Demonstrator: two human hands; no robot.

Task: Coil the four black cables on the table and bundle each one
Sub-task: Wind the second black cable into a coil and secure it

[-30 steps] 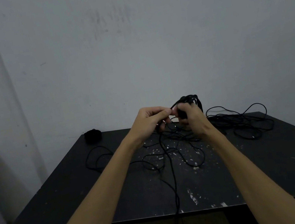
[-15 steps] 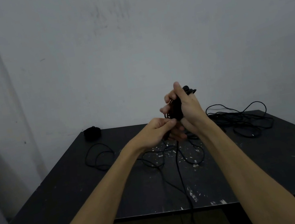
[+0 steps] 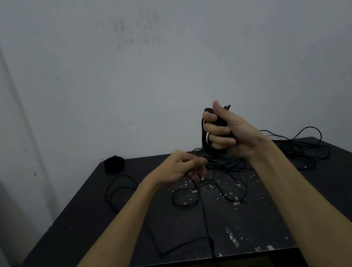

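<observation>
At the near edge, a single black strand (image 3: 206,221) hung over the table (image 3: 94,235) front and dropped out of view below. The table top was matte black, flat and scuffed, with pale chips and flecks scattered across its middle.

The left hand (image 3: 179,167) was held low above the middle of the table, fingers curled inward and pinching the strand, which ran down from the fingertips. The left forearm hid part of the table surface beneath it.

Loose loops of black cable (image 3: 230,184) lay on the flecked patch just beyond the left hand. A separate loose loop (image 3: 119,189) lay to the left, well apart.

The right hand (image 3: 228,131) was raised above the table, fingers wrapped tightly round a coiled cable bundle (image 3: 205,137), thumb pointing upward. The hand covered most of the bundle; only its left edge and top showed.

Behind the right wrist, a tangled cable pile (image 3: 308,148) sprawled across the far right. A finished coil (image 3: 114,163), compact and rounded, sat at the far left corner. A plain grey wall (image 3: 159,66), faintly smudged, stood behind.
</observation>
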